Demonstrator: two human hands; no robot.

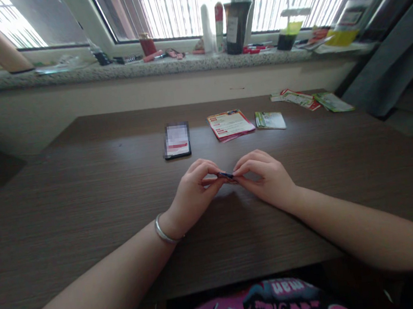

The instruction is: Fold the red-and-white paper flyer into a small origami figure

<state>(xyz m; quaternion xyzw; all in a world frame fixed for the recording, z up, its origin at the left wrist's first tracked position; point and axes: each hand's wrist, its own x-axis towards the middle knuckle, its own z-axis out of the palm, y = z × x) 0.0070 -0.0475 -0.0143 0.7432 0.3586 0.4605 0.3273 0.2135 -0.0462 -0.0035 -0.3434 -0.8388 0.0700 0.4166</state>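
Above the middle of the brown table, both hands pinch a small, thin, dark folded piece that looks like paper or card; its exact kind is hard to make out. My left hand, with a silver bracelet at the wrist, grips its left end between thumb and fingers. On the opposite end, my right hand closes in a similar pinch. Just beyond my left hand lies a phone with a lit, partly pixelated screen. A stack of red-and-white printed cards rests beyond my hands.
Right of the stack lies a smaller pile of pale green cards. More printed packets sit at the table's far right corner. Bottles, including a dark one, and small items crowd the granite windowsill. A grey curtain hangs at right.
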